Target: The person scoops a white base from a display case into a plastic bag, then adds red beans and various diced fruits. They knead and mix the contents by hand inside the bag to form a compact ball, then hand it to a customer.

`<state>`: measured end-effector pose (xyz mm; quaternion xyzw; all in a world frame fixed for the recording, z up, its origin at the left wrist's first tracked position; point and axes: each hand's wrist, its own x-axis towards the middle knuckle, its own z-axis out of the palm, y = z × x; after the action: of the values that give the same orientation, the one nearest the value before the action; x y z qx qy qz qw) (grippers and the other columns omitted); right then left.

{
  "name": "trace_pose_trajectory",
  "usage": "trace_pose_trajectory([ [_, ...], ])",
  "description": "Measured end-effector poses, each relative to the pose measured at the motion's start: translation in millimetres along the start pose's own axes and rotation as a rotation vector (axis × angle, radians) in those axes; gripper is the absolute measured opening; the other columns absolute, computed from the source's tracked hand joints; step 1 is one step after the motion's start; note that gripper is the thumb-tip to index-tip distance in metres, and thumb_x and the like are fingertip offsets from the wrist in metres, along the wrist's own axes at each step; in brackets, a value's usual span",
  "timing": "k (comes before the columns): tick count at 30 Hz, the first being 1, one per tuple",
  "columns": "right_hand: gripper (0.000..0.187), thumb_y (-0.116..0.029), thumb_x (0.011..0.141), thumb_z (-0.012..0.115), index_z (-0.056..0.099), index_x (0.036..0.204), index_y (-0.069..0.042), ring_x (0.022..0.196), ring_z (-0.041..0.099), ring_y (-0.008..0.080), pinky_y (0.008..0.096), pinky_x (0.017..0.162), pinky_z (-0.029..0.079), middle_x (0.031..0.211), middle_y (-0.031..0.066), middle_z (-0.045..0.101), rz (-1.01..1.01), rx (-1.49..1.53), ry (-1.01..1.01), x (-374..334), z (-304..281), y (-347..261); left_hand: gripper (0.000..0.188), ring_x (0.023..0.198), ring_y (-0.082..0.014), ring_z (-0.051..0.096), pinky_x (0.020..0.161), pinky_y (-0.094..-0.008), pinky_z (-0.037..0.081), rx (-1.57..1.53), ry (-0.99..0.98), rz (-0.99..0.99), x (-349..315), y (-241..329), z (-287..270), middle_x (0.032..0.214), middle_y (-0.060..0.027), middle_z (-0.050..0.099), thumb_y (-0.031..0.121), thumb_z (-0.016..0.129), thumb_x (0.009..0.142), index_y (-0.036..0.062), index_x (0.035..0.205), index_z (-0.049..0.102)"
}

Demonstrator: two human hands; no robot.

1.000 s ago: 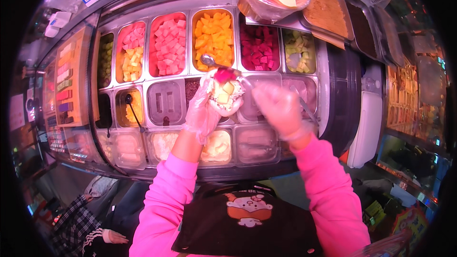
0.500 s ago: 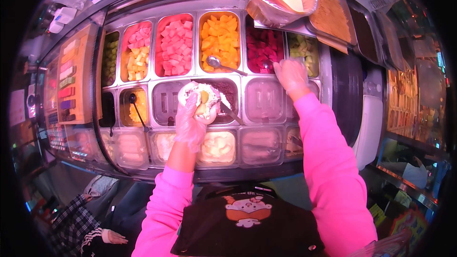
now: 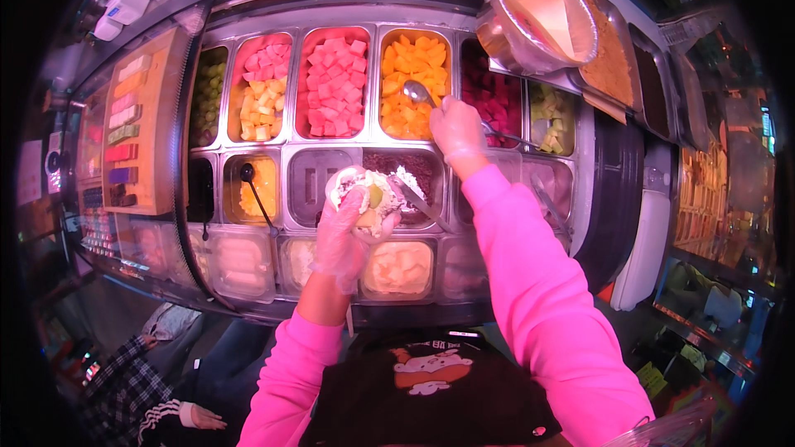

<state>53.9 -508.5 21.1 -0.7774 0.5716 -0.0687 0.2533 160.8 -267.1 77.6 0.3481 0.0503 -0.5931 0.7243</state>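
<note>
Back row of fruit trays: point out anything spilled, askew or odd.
No clear spill. Mildly odd: the second tray from left mixes pink cubes with yellow cubes; the tray right of it holds only pink ones.

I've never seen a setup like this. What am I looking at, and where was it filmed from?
There's no machine here: these are a person's own two hands, in thin clear gloves below pink sleeves. A wide fisheye camera on the head looks down, so straight edges bend. Below are rectangular metal pans, some holding pink fruit cubes and bright orange fruit pieces. The left hand holds a round white wrap with cream and fruit. The right hand is at the handle of a silver metal spoon; its exact grip is hard to see.
</note>
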Motion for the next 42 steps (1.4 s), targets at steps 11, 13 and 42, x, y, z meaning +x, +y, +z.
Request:
trace_pose_trajectory([
  [11,0.02,-0.018,0.093,0.067,0.063,0.082,-0.002,0.046,0.056,0.0175,0.0351,0.041,0.04,0.068,0.0092,0.064,0.336,0.821,0.033,8.8,87.2,-10.4,0.042,0.121,-0.0328,0.064,0.095,-0.0558,0.059,0.02,0.066,0.038,11.9,11.3,-3.0,0.135,-0.0133,0.06,0.02,0.061,0.105,0.0168,0.145,0.047],
  [13,0.019,-0.015,0.093,0.066,0.062,0.08,-0.002,0.043,0.052,0.0134,0.032,0.038,0.036,0.064,0.0057,0.061,0.409,1.086,-0.145,11.4,73.7,-6.4,0.041,0.121,-0.0329,0.065,0.095,-0.0558,0.059,0.025,0.042,0.039,19.7,15.0,-4.3,0.135,-0.0133,0.06,0.019,0.06,0.106,0.0171,0.145,0.047],
  [42,0.017,-0.021,0.088,0.063,0.066,0.083,-0.005,0.078,0.069,0.0472,0.0573,0.07,0.054,0.077,0.0248,0.068,-0.119,-0.07,0.15,-45.3,32.9,-4.8,0.042,0.117,-0.0344,0.064,0.093,-0.0598,0.059,-0.072,0.004,0.031,60.8,19.5,-21.0,0.133,-0.0113,0.059,0.013,0.062,0.104,0.0194,0.143,0.048],
])
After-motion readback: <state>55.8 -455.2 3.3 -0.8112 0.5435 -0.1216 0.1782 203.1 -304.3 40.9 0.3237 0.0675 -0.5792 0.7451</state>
